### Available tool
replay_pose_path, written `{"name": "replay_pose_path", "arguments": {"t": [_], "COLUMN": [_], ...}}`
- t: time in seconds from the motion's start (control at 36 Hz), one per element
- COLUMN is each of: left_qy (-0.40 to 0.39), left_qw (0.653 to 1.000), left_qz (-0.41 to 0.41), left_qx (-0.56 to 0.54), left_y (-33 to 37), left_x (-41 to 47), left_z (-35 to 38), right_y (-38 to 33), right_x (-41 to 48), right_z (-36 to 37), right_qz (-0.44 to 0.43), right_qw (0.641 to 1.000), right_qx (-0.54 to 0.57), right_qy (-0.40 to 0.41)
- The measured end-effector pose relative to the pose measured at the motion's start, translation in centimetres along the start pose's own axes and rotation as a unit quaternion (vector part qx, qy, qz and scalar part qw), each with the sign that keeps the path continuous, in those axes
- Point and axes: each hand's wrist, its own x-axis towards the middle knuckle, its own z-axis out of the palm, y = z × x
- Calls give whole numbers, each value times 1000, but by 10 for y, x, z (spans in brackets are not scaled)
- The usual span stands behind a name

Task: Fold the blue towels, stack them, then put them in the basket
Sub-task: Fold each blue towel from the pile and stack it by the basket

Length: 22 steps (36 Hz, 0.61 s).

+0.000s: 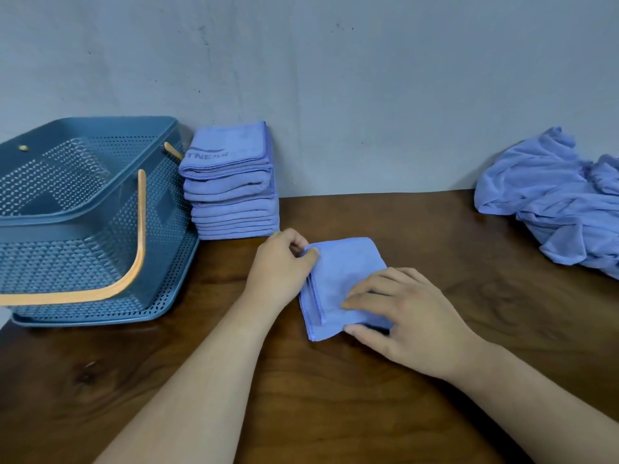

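Observation:
A folded blue towel (338, 279) lies on the wooden table (469, 329) in front of me. My left hand (281, 266) pinches its upper left corner between thumb and fingers. My right hand (408, 319) rests on the towel's right part, fingers flat on top and thumb at its near edge. A stack of several folded blue towels (231, 185) stands against the wall, just beyond my left hand. A blue perforated basket (83, 222) with orange handles sits left of the stack and looks empty.
A heap of unfolded blue towels (556, 202) lies at the table's far right edge. A grey wall (335, 78) closes off the back of the table.

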Motion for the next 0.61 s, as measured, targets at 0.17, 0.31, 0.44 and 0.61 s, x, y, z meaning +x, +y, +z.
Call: {"name": "replay_pose_path", "arguments": {"t": [0.17,0.31,0.44,0.61], "left_qy": [9,-19,-41,-43], "left_qw": [998,996,995,992], "left_qz": [-9,-39,-38,-45], "left_qx": [-60,-75,-82,-112], "left_y": [2,4,1,-3], "left_x": [2,1,2,7], "left_z": [1,2,6,4], "right_y": [-3,-5,-11,-18], "right_x": [1,2,6,8], "right_z": [-3,-2,-2,5], "right_qz": [7,10,101,122], "right_qw": [1000,1000,991,989], "right_qx": [-3,-10,14,9], "right_qy": [-6,11,84,86]}}
